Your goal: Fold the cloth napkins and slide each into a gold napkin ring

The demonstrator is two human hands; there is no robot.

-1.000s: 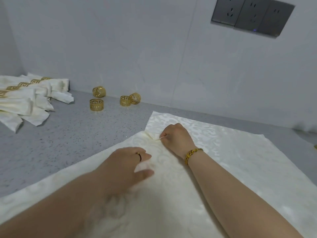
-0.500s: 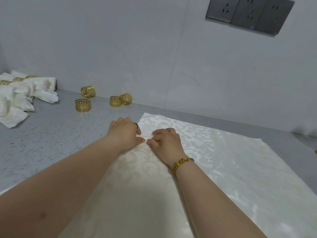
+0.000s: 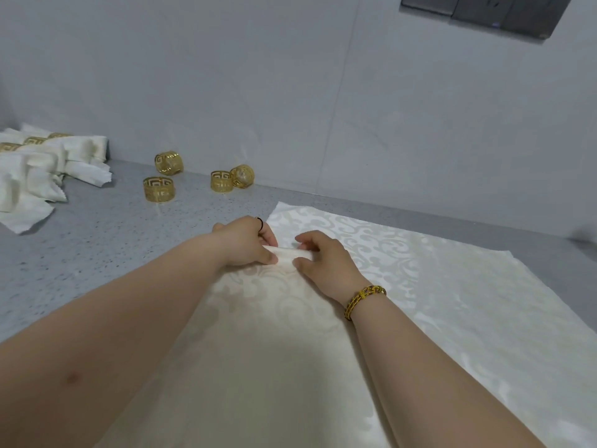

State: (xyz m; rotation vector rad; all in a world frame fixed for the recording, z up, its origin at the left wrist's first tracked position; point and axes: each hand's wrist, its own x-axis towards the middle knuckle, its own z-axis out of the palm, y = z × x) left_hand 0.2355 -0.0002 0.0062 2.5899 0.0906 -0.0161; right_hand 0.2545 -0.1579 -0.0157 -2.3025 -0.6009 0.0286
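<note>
A large cream damask napkin [image 3: 436, 312] lies spread on the grey counter [image 3: 97, 240]. Near its far left corner my left hand [image 3: 245, 242] and my right hand [image 3: 326, 260] face each other and pinch a raised fold of the cloth between thumbs and fingers. Several loose gold napkin rings stand behind the hands by the wall: one [image 3: 159, 189] upright, one [image 3: 169, 162] tipped on its side, a pair [image 3: 222, 181] touching. At the far left lies a pile of folded napkins [image 3: 48, 166] in gold rings.
A light grey wall [image 3: 290, 92] rises straight behind the counter, with a dark socket panel [image 3: 484, 11] at the top right. Bare counter shows between the ring group and the pile of folded napkins.
My left hand moved forward from the middle of the cloth to meet my right hand at the corner. Both now pinch up a fold where only the right held the cloth before.
</note>
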